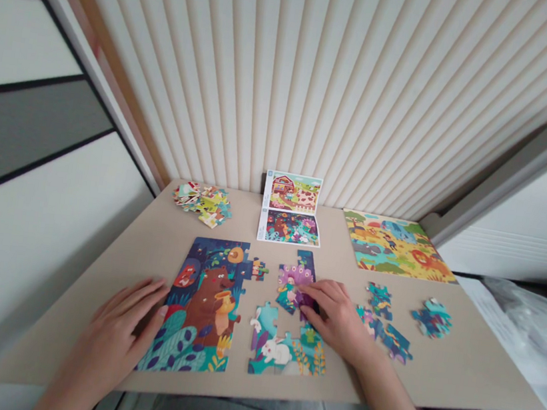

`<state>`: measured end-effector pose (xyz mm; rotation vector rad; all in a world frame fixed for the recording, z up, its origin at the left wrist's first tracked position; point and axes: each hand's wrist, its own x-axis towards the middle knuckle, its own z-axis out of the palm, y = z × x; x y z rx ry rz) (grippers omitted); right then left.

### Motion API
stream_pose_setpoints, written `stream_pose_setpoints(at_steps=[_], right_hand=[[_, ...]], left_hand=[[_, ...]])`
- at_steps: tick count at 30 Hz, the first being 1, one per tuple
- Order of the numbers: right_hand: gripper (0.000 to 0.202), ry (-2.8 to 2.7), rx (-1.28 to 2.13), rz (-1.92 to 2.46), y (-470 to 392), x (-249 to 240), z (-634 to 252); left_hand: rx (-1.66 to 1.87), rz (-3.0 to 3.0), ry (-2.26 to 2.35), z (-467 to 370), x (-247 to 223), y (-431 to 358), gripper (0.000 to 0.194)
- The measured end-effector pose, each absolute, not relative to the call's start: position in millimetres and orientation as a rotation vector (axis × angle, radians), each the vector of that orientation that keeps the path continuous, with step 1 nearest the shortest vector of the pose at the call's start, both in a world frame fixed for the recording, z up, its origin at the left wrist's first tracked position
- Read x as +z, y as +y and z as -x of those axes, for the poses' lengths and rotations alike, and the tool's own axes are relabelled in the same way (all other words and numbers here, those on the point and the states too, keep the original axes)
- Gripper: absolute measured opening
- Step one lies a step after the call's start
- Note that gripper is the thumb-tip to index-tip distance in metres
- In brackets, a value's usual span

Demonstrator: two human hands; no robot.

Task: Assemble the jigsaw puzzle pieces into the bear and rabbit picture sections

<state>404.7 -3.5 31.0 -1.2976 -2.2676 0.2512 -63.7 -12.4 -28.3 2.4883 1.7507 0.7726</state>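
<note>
My left hand [123,330] lies with its fingers apart at the left edge of the assembled bear section [207,304]. My right hand [337,314] rests its fingertips on a purple puzzle cluster [295,278], thumb and fingers apart, pressing its right side. Directly below that cluster sits the rabbit section [277,350], with a gap between parts of the two. A small piece [259,270] juts from the bear section's upper right. Part of the purple cluster is hidden under my right fingers.
A picture leaflet [290,227] stands folded at the back. A piece pile [203,204] is back left, a finished animal puzzle [394,246] back right. Loose pieces [380,301] and a small stack [433,317] lie right of my right hand. The table [464,364] meets a pleated wall.
</note>
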Motion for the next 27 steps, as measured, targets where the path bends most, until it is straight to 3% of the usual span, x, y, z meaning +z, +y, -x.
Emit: stream_pose_setpoints(at_steps=[21, 27], right_hand=[[0.032, -2.284, 0.249, 1.286, 0.5, 30.0, -397.3], [0.043, -2.325, 0.242, 1.322, -1.8, 34.2, -396.5]], left_hand=[[0.749, -2.531, 1.761, 63.3, -27.7, -12.3, 0.046], [0.764, -2.520, 1.750, 62.4, -26.7, -12.4, 0.045]])
